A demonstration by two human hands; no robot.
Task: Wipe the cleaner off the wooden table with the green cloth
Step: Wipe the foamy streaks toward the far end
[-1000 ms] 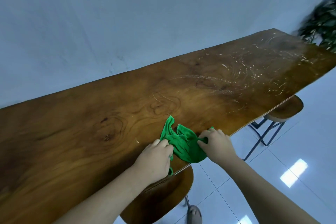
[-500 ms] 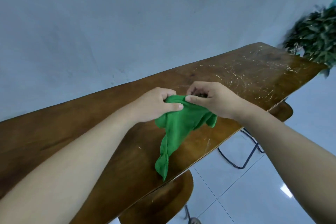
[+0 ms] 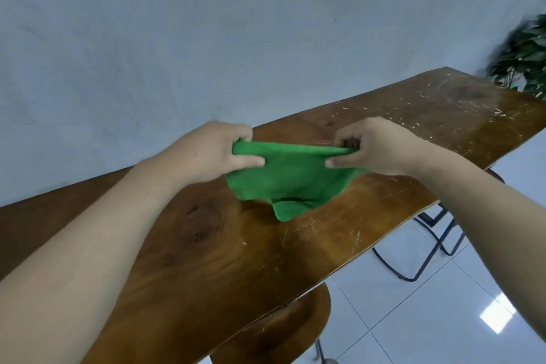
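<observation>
gripping green cloth (image 3: 291, 177) above wooden table (image 3: 224, 263) (2 hands).

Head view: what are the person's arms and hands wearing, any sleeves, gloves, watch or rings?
Nothing is visible on them. The left hand and right hand are bare, with no gloves and no rings that show. Both forearms are uncovered from wrist to frame edge: no sleeve cuffs, watch, bracelet or strap in sight. Fingernails look short and unpainted. Anything above the forearms lies outside the picture.
</observation>
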